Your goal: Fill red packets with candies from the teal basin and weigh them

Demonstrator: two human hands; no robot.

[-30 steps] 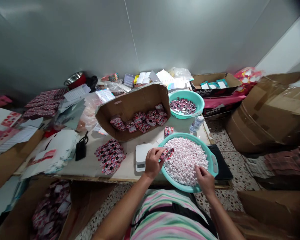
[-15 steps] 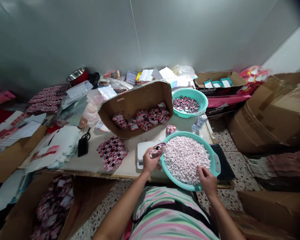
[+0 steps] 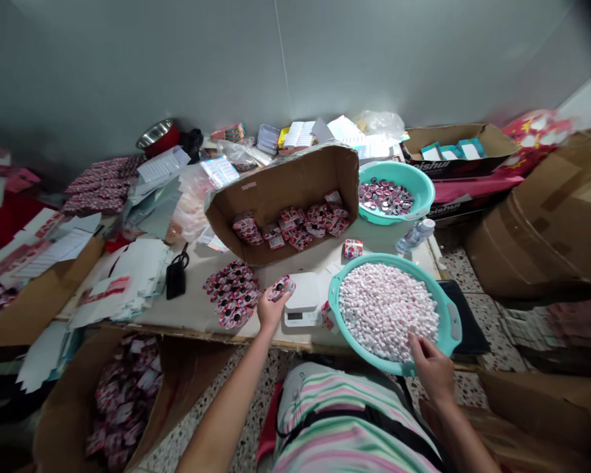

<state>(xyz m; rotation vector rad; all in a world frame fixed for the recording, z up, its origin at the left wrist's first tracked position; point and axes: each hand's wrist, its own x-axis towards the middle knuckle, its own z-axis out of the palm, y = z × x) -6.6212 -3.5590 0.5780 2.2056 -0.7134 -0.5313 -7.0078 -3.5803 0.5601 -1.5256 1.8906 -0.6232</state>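
Note:
My left hand [image 3: 270, 310] is closed around a small pink-and-red printed packet [image 3: 280, 288] with a dark round spot on its face. It hovers at the left edge of a white digital scale [image 3: 303, 292], just right of a cluster of similar packets [image 3: 230, 292] on the table. My right hand [image 3: 433, 373] rests over the near right part of a turquoise basin [image 3: 335, 314], fingertips pinched together at the heap of small white pieces [image 3: 387, 309]. Whatever those fingertips grip is too small to make out.
Behind stands a tilted cardboard box [image 3: 280, 180] with several packets inside. A second turquoise basin [image 3: 423, 187] holds small dark and pink round pieces. Nearby are a clear bottle [image 3: 416, 235], a lone packet [image 3: 353, 248] and a black corded device [image 3: 176, 279].
My left hand has carried the packet leftward, from the basin's left rim past the scale towards the packet cluster. My right hand stays at the white pieces. The view has shifted slightly.

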